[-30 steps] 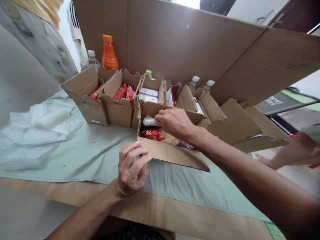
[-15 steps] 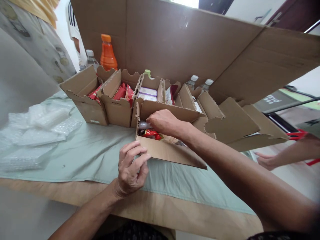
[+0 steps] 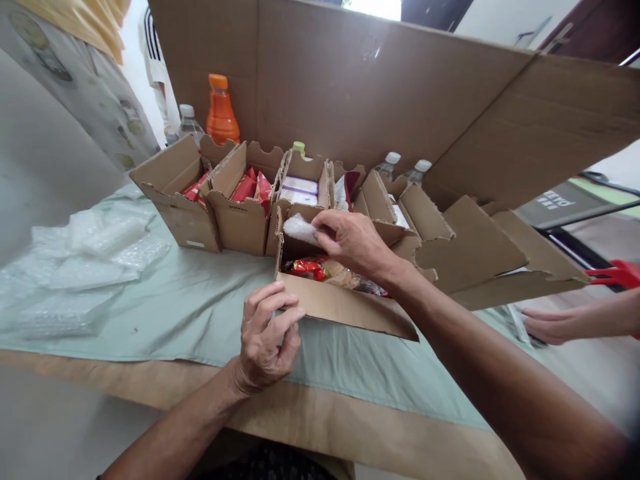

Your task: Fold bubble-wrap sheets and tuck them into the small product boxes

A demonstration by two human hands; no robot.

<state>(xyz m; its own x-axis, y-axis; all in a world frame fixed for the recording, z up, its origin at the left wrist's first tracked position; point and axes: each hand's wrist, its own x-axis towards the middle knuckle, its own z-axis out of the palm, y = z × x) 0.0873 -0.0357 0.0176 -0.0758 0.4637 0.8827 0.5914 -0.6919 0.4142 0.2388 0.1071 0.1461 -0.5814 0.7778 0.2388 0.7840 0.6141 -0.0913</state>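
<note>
In front of me stands an open cardboard box [image 3: 350,309] with snack packets inside, among them a shiny red packet [image 3: 307,268]. My left hand [image 3: 267,333] grips the box's front left corner, its curled fingertips against the cardboard. Over the box's back left part, my right hand [image 3: 350,240] pinches a crumpled wad of bubble wrap [image 3: 301,229], whitish and see-through. The right forearm hides the right end of the box.
Behind stands a row of cardboard bins, one with red packets [image 3: 245,187]. An orange bottle [image 3: 223,110] and clear bottles stand against a tall cardboard panel [image 3: 320,87]. Bubble wrap sheets [image 3: 95,260] lie at left. Another person's hand [image 3: 550,327] is at right.
My right hand has lifted out of the box and turned, bringing the bubble wrap wad up into view. My left hand stays at the corner. The other person's hand at right has shifted.
</note>
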